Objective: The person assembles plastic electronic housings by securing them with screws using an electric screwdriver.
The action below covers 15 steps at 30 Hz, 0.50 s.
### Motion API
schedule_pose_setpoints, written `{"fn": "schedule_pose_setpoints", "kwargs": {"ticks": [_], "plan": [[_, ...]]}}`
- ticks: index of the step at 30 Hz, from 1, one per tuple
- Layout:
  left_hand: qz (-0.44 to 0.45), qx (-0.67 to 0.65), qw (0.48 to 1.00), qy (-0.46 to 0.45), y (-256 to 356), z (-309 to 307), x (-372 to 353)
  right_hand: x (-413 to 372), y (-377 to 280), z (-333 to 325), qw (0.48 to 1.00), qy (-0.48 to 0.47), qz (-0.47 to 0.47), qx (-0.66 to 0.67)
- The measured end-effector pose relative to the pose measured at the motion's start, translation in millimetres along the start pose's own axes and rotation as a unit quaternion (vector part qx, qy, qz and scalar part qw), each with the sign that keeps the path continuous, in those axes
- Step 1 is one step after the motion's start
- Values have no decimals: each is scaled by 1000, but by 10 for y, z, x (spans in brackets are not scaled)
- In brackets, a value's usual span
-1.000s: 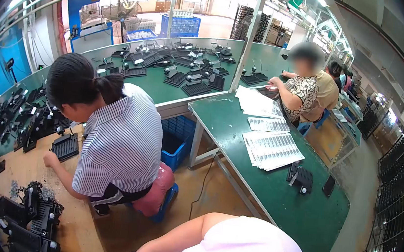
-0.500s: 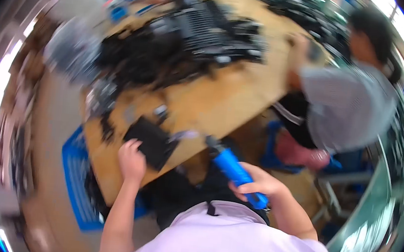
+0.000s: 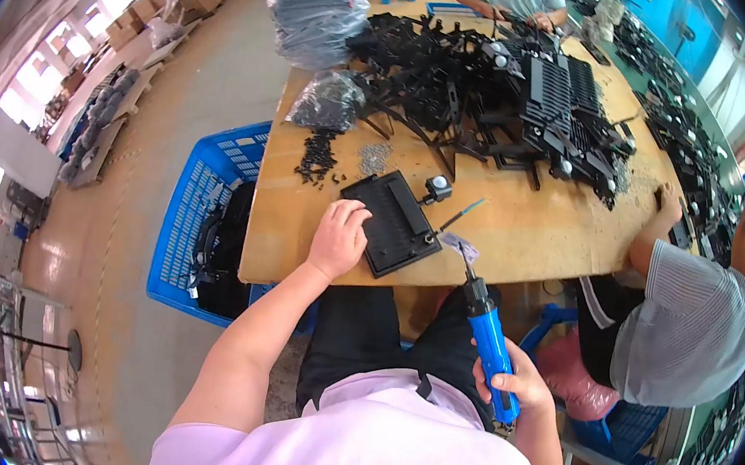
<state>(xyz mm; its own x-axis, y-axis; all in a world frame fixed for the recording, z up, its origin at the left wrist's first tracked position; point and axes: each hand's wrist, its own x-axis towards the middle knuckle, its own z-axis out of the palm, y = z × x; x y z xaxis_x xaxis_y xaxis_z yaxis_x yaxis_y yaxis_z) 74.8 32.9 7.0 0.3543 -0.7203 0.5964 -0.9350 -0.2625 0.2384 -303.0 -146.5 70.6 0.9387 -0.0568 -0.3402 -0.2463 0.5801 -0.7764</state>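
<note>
My left hand (image 3: 338,239) rests flat on the near-left corner of a black finned housing (image 3: 392,223) that lies on the wooden table (image 3: 526,235). My right hand (image 3: 515,386) grips a blue electric screwdriver (image 3: 489,336) below the table edge, its bit pointing up toward the housing's right corner. A small black bracket with a white knob (image 3: 437,188) lies just beyond the housing.
A heap of black housings and brackets (image 3: 505,92) covers the far half of the table, with loose screws (image 3: 373,155) and plastic bags (image 3: 315,4). A blue crate (image 3: 193,214) stands on the floor at left. A person in a striped shirt (image 3: 690,320) sits at right; another sits at the far end.
The view has swung from the room down to my table and steadied. My left hand stays on the housing, and the screwdriver has tilted more upright toward it.
</note>
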Motion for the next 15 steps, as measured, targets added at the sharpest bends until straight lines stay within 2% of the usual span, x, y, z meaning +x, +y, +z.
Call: {"fn": "schedule_pose_setpoints", "kwargs": {"ticks": [8,12,15], "plan": [[-22,-54,998,4,76,-71,47,119,-66,26,1000,5,14,16],[-152,-25,981,120,-294,-18,124,131,-60,29,999,25,16,19],[-213,24,975,65,-742,13,265,117,-62,47,999,40,21,20]]}}
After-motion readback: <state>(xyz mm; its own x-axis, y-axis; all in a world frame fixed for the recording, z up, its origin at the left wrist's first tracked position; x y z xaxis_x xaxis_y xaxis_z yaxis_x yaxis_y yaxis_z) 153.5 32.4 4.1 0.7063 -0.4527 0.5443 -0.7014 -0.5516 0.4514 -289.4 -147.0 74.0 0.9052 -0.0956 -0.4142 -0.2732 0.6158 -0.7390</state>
